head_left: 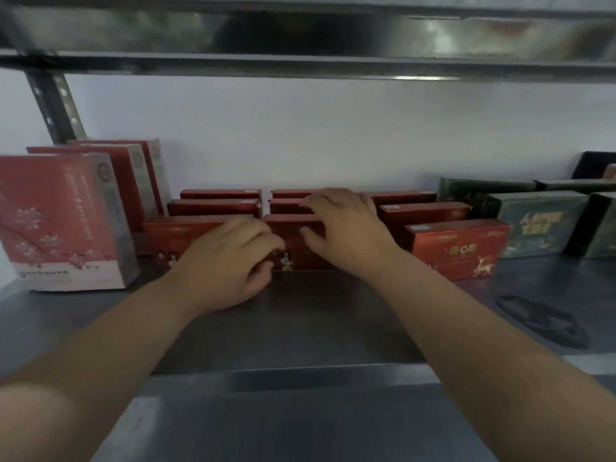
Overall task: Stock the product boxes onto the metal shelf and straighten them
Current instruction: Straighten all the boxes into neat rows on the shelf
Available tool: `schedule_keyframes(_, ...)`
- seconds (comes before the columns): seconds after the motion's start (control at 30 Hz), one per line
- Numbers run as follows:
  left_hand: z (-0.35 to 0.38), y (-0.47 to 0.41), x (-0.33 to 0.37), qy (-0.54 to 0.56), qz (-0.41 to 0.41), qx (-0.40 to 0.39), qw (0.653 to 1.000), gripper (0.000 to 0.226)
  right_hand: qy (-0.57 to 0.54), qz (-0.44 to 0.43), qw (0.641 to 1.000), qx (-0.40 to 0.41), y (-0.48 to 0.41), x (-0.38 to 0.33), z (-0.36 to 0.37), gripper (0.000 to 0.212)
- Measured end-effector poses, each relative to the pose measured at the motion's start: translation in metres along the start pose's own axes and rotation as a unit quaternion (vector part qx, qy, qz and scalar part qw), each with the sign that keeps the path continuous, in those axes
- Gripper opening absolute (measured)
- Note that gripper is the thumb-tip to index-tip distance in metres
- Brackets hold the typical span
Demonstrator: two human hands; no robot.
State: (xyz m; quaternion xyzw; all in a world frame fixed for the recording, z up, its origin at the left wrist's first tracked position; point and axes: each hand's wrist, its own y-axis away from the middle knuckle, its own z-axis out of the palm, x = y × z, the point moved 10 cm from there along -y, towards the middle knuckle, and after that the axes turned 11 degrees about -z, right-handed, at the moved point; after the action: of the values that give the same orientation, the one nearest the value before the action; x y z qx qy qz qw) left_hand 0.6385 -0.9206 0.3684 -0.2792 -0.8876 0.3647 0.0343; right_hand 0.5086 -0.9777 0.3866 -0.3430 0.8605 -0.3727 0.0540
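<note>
Small dark red boxes stand in three columns on the grey metal shelf (300,328). The front box of the middle column (293,228) sits between my hands. My left hand (230,261) presses against its left front corner and overlaps the front box of the left column (173,235). My right hand (346,225) lies over the top right of the middle box, fingers spread across the box behind it (283,205). The front box of the right column (460,248) stands angled, nearer the shelf's front edge than its neighbours.
Tall red and white boxes (63,221) stand at the left beside a perforated upright (56,105). Dark green boxes (536,225) line the right. A dark round mark (540,320) shows on the shelf at right. An upper shelf (300,61) hangs overhead.
</note>
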Motion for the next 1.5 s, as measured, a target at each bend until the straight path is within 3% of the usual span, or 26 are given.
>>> schedule_keyframes(0.13,0.045,-0.029,0.11,0.045,0.087,-0.121,0.988,0.034,-0.009,-0.017,0.999,-0.049,0.006,0.066,-0.039,0.042)
schedule_keyframes(0.3,0.106,-0.053,0.155,0.118,0.011,-0.252,0.96,0.033,-0.018,0.06,0.985,-0.159,0.013,0.176,-0.041,0.036)
schedule_keyframes(0.47,0.119,-0.047,0.151,0.198,-0.036,-0.283,0.938,0.03,-0.029,0.07,0.963,-0.258,0.008,0.216,0.002,0.04)
schedule_keyframes(0.67,0.124,-0.044,0.147,0.217,-0.058,-0.304,0.926,0.029,-0.016,0.062,0.939,-0.337,-0.004,0.225,0.034,0.04)
schedule_keyframes(0.87,0.127,-0.043,0.146,0.224,-0.054,-0.311,0.922,0.028,-0.011,0.057,0.944,-0.326,-0.01,0.228,0.046,0.024)
schedule_keyframes(1.3,0.128,-0.044,0.147,0.235,-0.044,-0.315,0.918,0.028,0.013,0.057,0.95,-0.306,-0.015,0.225,0.048,0.026)
schedule_keyframes(1.5,0.129,-0.043,0.146,0.232,-0.05,-0.311,0.92,0.029,-0.072,0.066,0.96,-0.261,-0.014,0.212,0.019,0.03)
